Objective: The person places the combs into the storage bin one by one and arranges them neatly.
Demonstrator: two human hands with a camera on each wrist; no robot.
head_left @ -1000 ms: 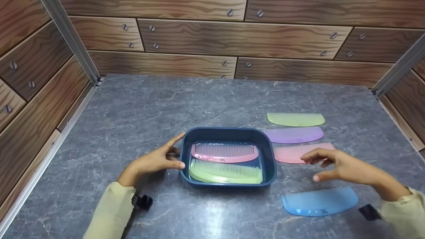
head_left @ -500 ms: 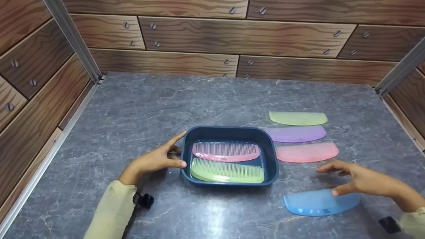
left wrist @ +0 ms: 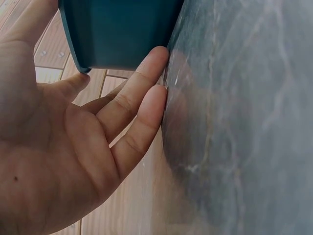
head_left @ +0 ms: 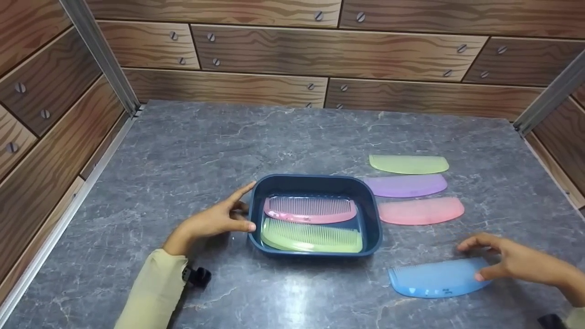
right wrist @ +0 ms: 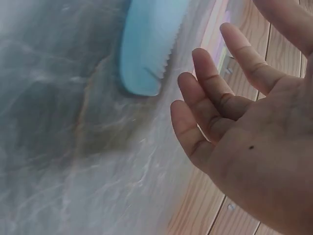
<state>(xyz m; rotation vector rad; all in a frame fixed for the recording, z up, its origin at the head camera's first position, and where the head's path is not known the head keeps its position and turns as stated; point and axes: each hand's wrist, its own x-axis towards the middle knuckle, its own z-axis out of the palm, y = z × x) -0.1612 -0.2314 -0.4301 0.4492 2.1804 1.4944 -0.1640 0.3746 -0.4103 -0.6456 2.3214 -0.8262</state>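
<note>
A dark blue plastic bin (head_left: 315,185) stands mid-table with a pink comb (head_left: 311,216) and a light green comb (head_left: 311,240) lying inside it. My left hand (head_left: 212,224) rests at the bin's left side, thumb and forefinger spread against its wall; in the left wrist view two fingertips (left wrist: 155,58) reach down to the tabletop. A blue comb (head_left: 434,279) lies flat at the front right, teeth away from me. Over its right end hovers my right hand (head_left: 523,262), fingers loosely bent, and the right wrist view shows a gap between those fingers and the comb (right wrist: 146,54).
Right of the bin, a pink comb (head_left: 422,211), a purple comb (head_left: 406,186) and a green comb (head_left: 409,164) lie in a column on the grey marbled table (head_left: 219,146). Wood-patterned panels (head_left: 338,55) close off the back and sides.
My right hand has moved right and toward me, from above the pink comb on the table to the blue comb's right end. The left hand and bin stay in place.
</note>
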